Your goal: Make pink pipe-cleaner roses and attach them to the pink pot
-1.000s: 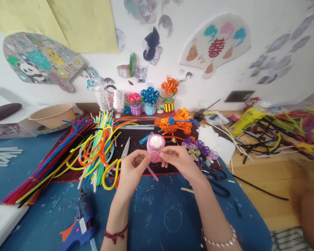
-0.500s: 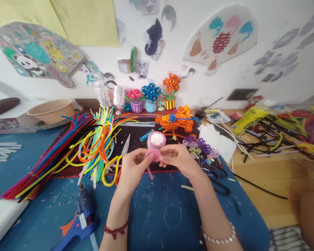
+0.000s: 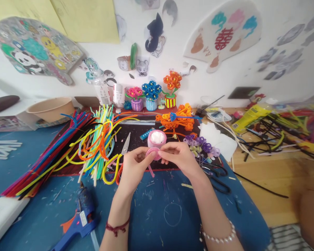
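Between my two hands is a pink pipe cleaner coil [image 3: 152, 152], a flat round spiral with a loose tail hanging down to the lower left. My left hand [image 3: 136, 165] pinches it between thumb and fingers from the left. From the right, my right hand [image 3: 179, 157] is closed on its edge, thumb and fingertip together. Just behind the coil stands a small pink pot [image 3: 157, 143] filled with white stuffing [image 3: 157, 137]. Scissors [image 3: 125, 144] with yellow and red handles lie open left of my left hand.
A blue glue gun [image 3: 85, 219] lies at the lower left. Bundles of colored pipe cleaners [image 3: 96, 150] spread behind it. Purple flowers [image 3: 204, 146] and black-handled scissors [image 3: 219, 183] are at right. Finished flower pots [image 3: 151, 105] line the wall. Another person's arm [image 3: 312, 209] shows at the right edge.
My right thumb and fingers have shifted slightly left along the coil's edge, and the coil has tilted a little. The camera view has moved slightly; everything else stays in place.
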A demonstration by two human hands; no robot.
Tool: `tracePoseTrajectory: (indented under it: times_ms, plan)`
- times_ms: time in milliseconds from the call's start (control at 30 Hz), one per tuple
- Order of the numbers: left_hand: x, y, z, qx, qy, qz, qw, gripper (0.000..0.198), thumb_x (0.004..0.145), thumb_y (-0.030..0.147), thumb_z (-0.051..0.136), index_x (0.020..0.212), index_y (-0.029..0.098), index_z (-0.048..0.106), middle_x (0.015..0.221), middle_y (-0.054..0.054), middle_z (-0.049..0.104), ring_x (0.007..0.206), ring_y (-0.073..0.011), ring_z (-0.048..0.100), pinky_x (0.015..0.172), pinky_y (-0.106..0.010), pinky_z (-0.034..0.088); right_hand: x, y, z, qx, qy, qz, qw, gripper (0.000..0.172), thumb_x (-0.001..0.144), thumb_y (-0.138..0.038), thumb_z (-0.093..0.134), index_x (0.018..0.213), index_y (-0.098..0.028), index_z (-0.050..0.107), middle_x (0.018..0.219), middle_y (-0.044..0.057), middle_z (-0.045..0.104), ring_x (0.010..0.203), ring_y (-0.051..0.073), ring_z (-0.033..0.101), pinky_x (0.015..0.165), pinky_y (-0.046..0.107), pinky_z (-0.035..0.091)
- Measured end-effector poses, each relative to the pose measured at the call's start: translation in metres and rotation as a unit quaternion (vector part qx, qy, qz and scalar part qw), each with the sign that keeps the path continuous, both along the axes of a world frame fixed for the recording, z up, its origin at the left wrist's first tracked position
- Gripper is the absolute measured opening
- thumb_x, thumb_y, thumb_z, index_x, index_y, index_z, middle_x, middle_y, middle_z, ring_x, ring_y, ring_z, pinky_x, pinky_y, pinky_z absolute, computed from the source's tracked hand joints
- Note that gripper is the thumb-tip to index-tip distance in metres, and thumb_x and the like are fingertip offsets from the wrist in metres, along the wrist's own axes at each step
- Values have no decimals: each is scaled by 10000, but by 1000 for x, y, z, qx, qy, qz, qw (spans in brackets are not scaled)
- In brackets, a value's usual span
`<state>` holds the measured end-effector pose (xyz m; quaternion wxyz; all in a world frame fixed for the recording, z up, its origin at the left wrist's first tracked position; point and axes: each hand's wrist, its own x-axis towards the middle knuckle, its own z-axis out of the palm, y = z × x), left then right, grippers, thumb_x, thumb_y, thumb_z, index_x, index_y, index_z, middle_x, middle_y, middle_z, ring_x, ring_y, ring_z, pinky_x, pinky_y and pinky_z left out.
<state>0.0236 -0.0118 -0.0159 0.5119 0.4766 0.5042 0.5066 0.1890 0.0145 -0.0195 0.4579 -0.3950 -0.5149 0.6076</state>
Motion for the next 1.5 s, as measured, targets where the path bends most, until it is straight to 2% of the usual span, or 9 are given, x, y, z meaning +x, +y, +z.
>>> tracePoseTrajectory:
  times_ms: [300,600,900,1100,1233,1400,1500]
  plan:
    - [2,-1,1,-4,-6,0,1000,197,763,336,790,828,150,776,792,-52,777,750,-157,687,706,-232,526,4,0,-1,6,1,13,1000,222,681,-350,871,762,-169,770,597,12,686,524,136,633,517,242,510]
    - [1,0,1,0,-5,-9,1000,198,761,329,795,829,144,774,794,-54,775,744,-158,687,704,-233,528,2,1,1,0,11,4,1000,338,650,-451,871,777,-154,770,618,24,683,533,145,621,518,268,506]
    - [4,-1,3,7,-14,0,1000,189,744,329,796,787,147,767,750,-50,767,701,-175,690,671,-260,535,-1,-1,3,10,-7,-11,1000,282,660,-407,865,758,-165,758,613,15,670,534,147,601,525,272,494]
    - [8,-1,2,12,-43,11,999,146,754,298,789,792,158,771,731,-29,759,689,-140,668,669,-221,518,0,-2,4,21,-6,-8,1000,251,679,-398,861,742,-174,767,601,10,673,542,146,611,528,267,495]
    - [6,-1,2,7,-57,18,998,132,731,278,813,768,158,774,722,-27,756,669,-131,654,651,-214,508,1,-2,3,8,19,8,1000,290,648,-423,882,742,-174,768,608,12,681,549,147,618,532,269,497]
    - [3,0,3,9,-79,34,996,147,716,294,825,765,162,784,726,-36,763,664,-138,649,646,-227,507,4,0,2,-22,58,70,996,427,616,-502,885,840,-152,788,660,41,711,555,146,627,559,283,521]
    - [3,0,3,17,-84,48,995,142,719,302,824,775,178,784,695,-10,744,603,-109,597,592,-209,476,0,-1,2,-13,49,77,996,403,628,-468,889,874,-164,790,723,41,723,585,145,640,558,270,523]
